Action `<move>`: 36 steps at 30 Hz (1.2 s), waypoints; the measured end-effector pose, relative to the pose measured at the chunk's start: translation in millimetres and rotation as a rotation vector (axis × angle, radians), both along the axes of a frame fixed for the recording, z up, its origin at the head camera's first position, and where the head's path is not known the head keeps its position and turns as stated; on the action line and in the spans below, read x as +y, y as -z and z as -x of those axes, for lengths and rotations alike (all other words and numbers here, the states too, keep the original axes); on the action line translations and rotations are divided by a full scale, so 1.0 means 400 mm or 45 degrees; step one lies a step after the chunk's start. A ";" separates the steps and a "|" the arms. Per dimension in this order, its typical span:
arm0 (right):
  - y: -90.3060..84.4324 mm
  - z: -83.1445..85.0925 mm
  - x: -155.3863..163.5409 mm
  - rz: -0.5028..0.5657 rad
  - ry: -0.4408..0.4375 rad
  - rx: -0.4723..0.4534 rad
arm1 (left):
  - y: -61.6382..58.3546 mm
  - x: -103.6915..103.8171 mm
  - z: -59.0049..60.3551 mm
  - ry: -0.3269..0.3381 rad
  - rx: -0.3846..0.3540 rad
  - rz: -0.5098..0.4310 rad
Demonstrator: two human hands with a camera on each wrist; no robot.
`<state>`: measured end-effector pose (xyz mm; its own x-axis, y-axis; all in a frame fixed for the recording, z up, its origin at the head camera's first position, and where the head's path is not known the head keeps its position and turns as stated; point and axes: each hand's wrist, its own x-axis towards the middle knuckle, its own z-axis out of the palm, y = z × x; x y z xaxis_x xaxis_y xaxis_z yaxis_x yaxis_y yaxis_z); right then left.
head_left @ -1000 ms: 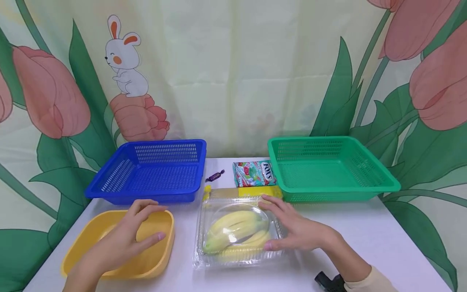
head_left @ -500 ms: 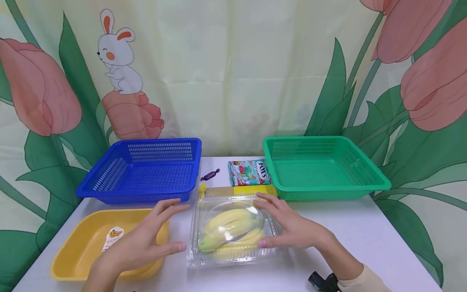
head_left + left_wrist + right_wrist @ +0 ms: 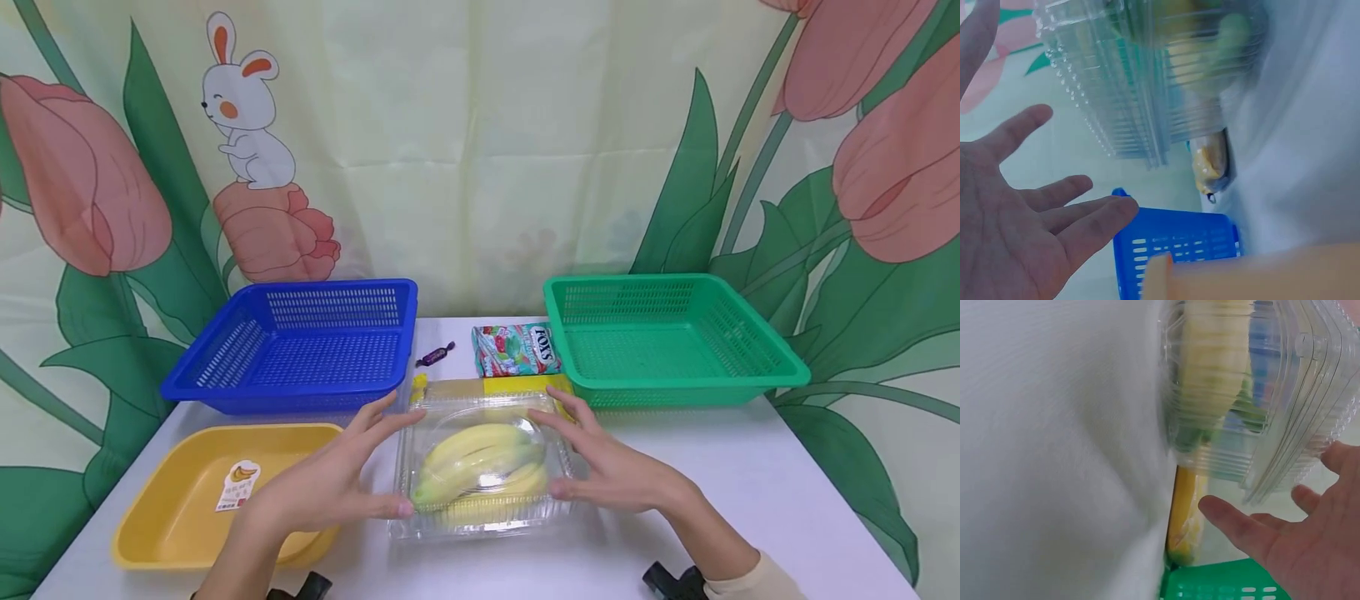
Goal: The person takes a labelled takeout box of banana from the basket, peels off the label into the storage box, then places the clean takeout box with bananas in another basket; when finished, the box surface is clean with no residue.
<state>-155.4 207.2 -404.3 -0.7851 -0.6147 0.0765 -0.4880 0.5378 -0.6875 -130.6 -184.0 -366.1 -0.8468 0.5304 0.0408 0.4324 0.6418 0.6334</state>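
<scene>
A clear plastic clamshell box [image 3: 487,527] with yellow bananas [image 3: 480,454] inside sits on the white table, its lid down. My left hand [image 3: 330,487] is at its left side, fingers spread and extended. In the left wrist view a gap shows between those fingers [image 3: 1094,228] and the box wall. At the box's right side is my right hand [image 3: 618,471], fingers also spread. From the right wrist, one of its fingertips [image 3: 1334,455] overlaps the ridged lid rim, while the lower fingers stand free of it.
A yellow basin [image 3: 161,500] holding a banana-picture sticker [image 3: 238,485] stands at left. Behind are a blue basket [image 3: 360,392] and a green basket [image 3: 675,387]. Between them lie a purple-wrapped candy [image 3: 435,354], a FOX'S candy bag [image 3: 513,350] and a yellow-brown packet [image 3: 525,384].
My left hand has moved right from over the yellow basin to the box's left edge, uncovering the sticker. The right hand stays by the box. The camera view has shifted slightly.
</scene>
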 end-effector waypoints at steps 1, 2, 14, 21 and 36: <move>0.002 0.001 0.003 0.009 -0.005 -0.014 | 0.001 0.001 0.001 0.002 -0.019 0.004; 0.002 0.001 0.006 0.019 -0.006 -0.032 | 0.001 0.002 0.001 0.004 -0.036 0.010; 0.005 -0.007 0.020 0.038 -0.038 -0.077 | 0.000 0.001 0.005 0.081 -0.179 0.033; 0.012 -0.010 0.013 0.020 -0.105 0.050 | -0.001 -0.005 0.009 0.086 -0.286 0.040; -0.002 -0.019 -0.005 0.061 -0.041 -0.059 | 0.009 0.015 0.013 0.073 -0.339 0.092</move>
<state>-147.8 205.1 -403.4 -0.7681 -0.6364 0.0702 -0.4716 0.4882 -0.7344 -135.8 -178.0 -369.6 -0.7911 0.5712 -0.2187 0.2940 0.6687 0.6830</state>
